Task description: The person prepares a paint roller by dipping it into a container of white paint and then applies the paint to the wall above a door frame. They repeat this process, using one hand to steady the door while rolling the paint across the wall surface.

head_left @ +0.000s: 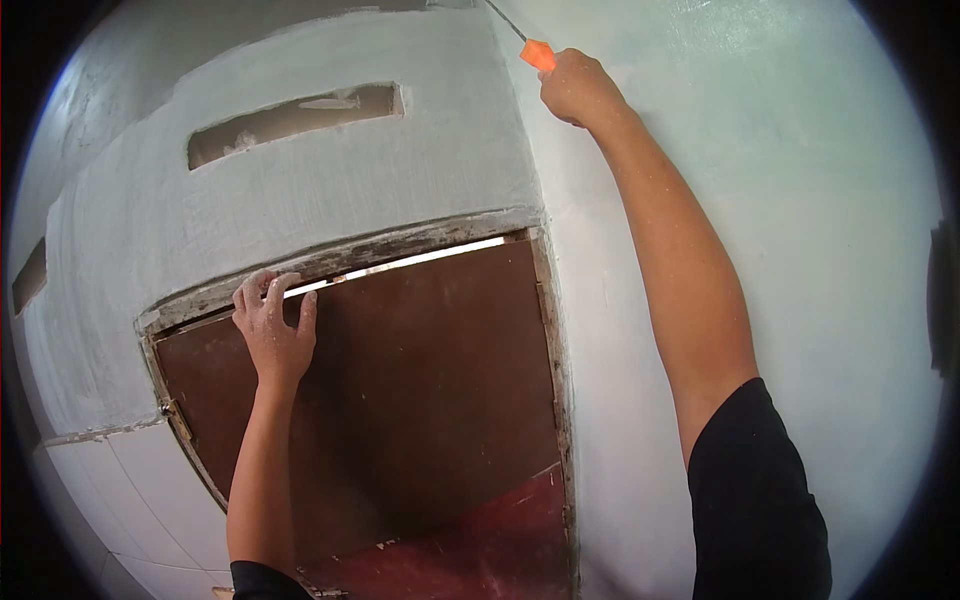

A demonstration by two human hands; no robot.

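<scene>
My right hand (582, 88) is raised high against the pale wall, closed around the handle of an orange-handled tool (537, 55). A thin metal rod runs from the handle toward the upper left, and its far end lies outside the view. My left hand (272, 325) is at the top of a brown door (420, 370). Its bent fingers hook over the door's upper edge, with the thumb spread apart. Whitish specks dot both hands. Just above those fingers runs the worn door frame (330, 258), its paint patchy.
Meeting in a corner are a grey-white wall (440, 160) and a glossy pale wall (800, 270). A slot-like opening (300, 120) cuts the wall above the door. White tiles (140, 490) cover the lower left. A metal latch (176, 415) sits at the door's left edge.
</scene>
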